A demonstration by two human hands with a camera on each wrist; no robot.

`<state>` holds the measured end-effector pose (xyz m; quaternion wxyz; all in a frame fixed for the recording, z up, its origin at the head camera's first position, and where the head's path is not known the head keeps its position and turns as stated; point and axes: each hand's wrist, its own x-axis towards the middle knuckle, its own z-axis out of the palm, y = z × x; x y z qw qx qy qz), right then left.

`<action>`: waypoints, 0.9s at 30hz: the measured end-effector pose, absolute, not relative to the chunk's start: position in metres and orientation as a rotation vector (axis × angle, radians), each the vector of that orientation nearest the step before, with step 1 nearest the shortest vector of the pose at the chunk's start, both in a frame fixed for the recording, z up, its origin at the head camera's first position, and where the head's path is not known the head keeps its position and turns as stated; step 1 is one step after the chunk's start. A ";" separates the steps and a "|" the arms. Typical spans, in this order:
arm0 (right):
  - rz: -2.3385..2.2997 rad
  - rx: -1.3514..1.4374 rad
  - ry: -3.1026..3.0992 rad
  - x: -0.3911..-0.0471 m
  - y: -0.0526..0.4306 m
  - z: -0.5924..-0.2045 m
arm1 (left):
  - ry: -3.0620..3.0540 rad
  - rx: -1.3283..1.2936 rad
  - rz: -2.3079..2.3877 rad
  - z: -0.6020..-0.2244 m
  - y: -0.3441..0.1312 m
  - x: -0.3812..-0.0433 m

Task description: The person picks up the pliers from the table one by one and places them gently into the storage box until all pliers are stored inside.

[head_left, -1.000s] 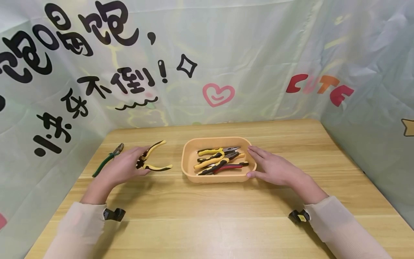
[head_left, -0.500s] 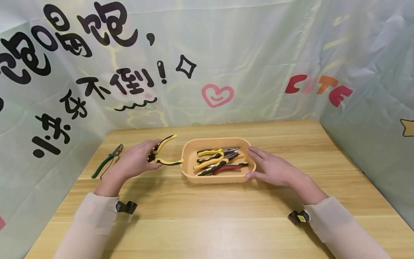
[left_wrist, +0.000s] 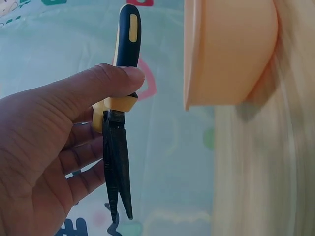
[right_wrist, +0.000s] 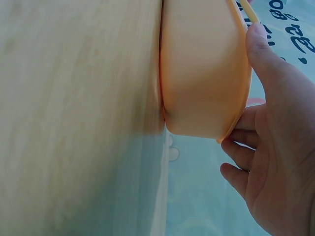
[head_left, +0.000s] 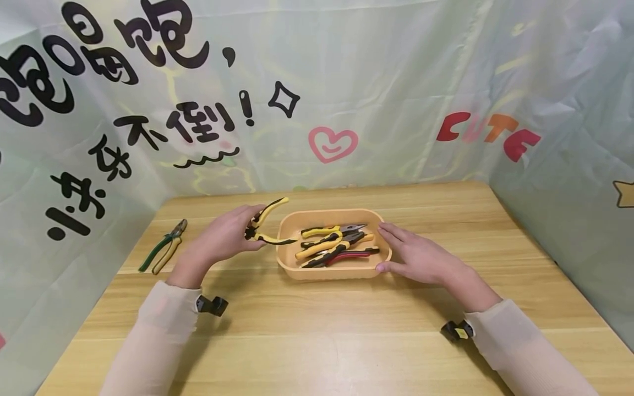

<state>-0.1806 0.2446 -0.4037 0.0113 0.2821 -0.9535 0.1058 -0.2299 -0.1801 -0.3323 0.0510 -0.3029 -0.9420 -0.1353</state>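
My left hand holds long-nose pliers with yellow-and-black handles. In the left wrist view, my thumb presses near the pivot and the pointed jaws stand slightly apart. The handles spread toward a pale orange plastic box, the nearer one reaching over its left rim in the head view. Several pliers with yellow-black or red-black handles lie piled inside. Against the box's right end rests my right hand, thumb at the rim and fingers fairly straight along it.
Green-handled pliers lie at the left of the wooden table, their handles parted. A printed cloth hangs behind the table and along both sides.
My left hand has carried the long-nose pliers rightward to the box's left rim, uncovering the green-handled pliers. The right hand has stayed at the box.
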 end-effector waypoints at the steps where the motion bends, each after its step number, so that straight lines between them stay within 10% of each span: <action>1: 0.328 0.881 -2.973 -0.181 0.245 -0.404 | -2.872 -0.923 -0.410 -0.332 -0.178 -0.231; 27: 0.235 0.916 -2.959 -0.181 0.245 -0.400 | -2.907 -1.132 -0.358 -0.337 -0.123 -0.250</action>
